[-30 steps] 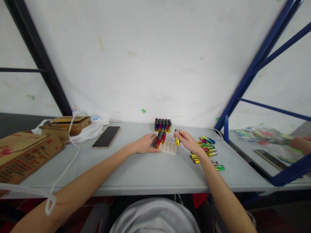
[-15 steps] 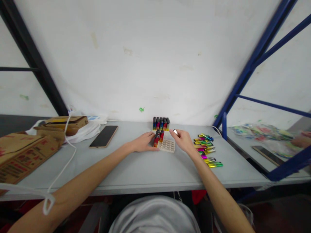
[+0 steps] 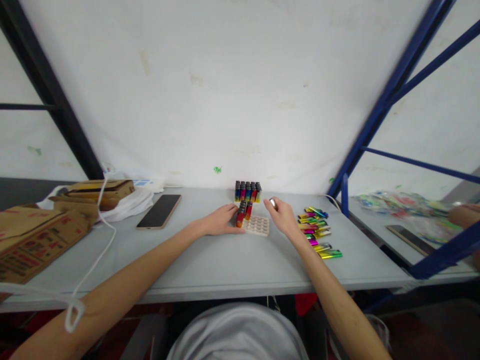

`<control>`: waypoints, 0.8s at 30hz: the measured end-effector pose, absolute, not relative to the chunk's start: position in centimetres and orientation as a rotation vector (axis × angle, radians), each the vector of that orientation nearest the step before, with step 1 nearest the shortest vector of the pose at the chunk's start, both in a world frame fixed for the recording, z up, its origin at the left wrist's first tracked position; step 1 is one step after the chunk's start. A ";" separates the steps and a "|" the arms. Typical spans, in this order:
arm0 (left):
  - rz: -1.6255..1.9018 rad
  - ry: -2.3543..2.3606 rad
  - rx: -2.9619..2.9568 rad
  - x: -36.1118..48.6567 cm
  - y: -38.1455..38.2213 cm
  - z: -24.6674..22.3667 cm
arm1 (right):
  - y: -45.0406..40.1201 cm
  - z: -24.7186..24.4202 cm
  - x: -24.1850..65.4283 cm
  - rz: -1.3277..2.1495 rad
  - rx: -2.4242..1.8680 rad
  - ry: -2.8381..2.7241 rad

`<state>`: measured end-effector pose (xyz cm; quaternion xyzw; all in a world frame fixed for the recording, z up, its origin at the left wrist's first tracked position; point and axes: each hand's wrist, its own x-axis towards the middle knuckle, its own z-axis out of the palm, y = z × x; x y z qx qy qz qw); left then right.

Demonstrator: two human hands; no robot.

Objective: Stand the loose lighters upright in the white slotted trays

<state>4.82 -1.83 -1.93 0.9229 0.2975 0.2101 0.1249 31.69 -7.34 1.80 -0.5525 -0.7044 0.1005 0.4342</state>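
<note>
With left hand [image 3: 221, 220], holding thumb and fingers apart beside upright, glossy red lighters [image 3: 240, 218] in pale, dimpled tray [image 3: 258, 226]. With right hand [image 3: 283, 218], clamping metal-topped lighter [image 3: 273, 203] between fingers; right of these, seeing slim, shiny metallic lighters [image 3: 317, 231] lying loose.

Desk [image 3: 232, 265] free in front of tray [image 3: 263, 228], w/ upright lighters [image 3: 248, 192] blocking behind, loose lighters [image 3: 315, 230] R.
</note>
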 end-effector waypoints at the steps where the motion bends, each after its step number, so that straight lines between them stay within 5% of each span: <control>1: 0.610 0.872 2.687 4.8 -1.8 -1.9 | -7.4 1.9 31.6 0.253 -1.361 -1.756; 24: 0.629 0.860 2.684 4.9 -2.0 -1.9 | -8.3 2.1 31.1 0.237 -1.273 -1.872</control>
